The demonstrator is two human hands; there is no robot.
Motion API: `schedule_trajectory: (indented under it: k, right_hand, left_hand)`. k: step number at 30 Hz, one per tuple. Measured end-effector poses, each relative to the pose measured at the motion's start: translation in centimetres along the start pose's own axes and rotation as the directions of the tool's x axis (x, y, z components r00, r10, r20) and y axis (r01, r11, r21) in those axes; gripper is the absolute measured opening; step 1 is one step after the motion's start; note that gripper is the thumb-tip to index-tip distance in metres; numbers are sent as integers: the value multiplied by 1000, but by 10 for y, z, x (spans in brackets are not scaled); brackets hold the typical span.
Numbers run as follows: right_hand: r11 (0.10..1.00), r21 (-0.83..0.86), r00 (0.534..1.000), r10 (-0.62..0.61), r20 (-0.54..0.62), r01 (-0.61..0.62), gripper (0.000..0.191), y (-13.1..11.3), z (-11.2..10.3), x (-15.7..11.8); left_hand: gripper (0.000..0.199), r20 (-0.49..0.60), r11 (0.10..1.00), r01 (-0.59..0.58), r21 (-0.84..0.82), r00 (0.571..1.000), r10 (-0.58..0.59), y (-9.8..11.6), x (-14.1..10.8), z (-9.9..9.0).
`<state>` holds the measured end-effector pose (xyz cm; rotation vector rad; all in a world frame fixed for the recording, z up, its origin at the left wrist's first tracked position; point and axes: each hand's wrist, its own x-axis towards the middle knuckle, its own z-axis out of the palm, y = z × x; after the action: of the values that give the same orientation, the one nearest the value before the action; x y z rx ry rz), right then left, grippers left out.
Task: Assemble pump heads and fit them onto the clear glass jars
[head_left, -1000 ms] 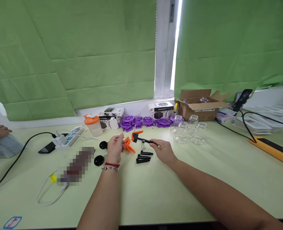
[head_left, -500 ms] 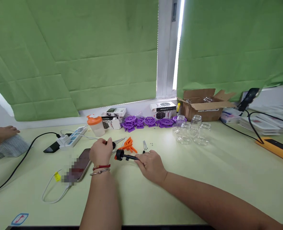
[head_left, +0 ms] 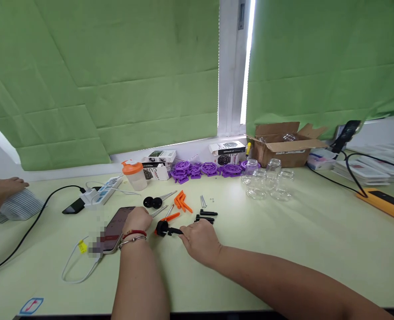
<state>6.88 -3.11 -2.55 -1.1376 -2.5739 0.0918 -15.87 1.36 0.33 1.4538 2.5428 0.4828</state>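
My right hand (head_left: pixel 202 242) is closed round the thin end of a black plastic rod (head_left: pixel 174 231). A round black cup-like head (head_left: pixel 162 228) sits at the rod's left end, with a bit of orange at its edge. My left hand (head_left: pixel 138 220) is beside the phone (head_left: pixel 118 229), its fingers hidden behind the back of the hand. Beyond it lie two round black pieces (head_left: pixel 156 202), metal rods (head_left: pixel 159 211) and an orange stick (head_left: pixel 170 217). Several black pegs (head_left: pixel 208 213) rest behind my right hand.
Orange brackets (head_left: pixel 182 202) and screws (head_left: pixel 203 201) lie mid-table. Behind are purple plastic parts (head_left: pixel 209 169), an orange-lidded shaker (head_left: pixel 135 175), glass jars (head_left: pixel 259 184) and a cardboard box (head_left: pixel 285 151). At far left, another person's hand (head_left: pixel 8 186) rests on grey ridged pieces (head_left: pixel 20 204).
My left hand has moved slightly left and down, away from the round black pieces, now visible on the table. My right hand has lowered with the black rod, uncovering the pegs.
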Motion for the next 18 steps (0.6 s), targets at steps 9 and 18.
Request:
schedule_trajectory:
  k: [9,18]
  right_hand:
    - [991,-136,999,5,41,0,20,-18,10,28]
    - [987,-129,994,-92,54,98,19,-16,29,51]
  left_hand:
    - [16,-56,702,-79,-708,997,55,31,-24,-12]
    - [26,-56,314,-93,-945,991,124,54,-23,2]
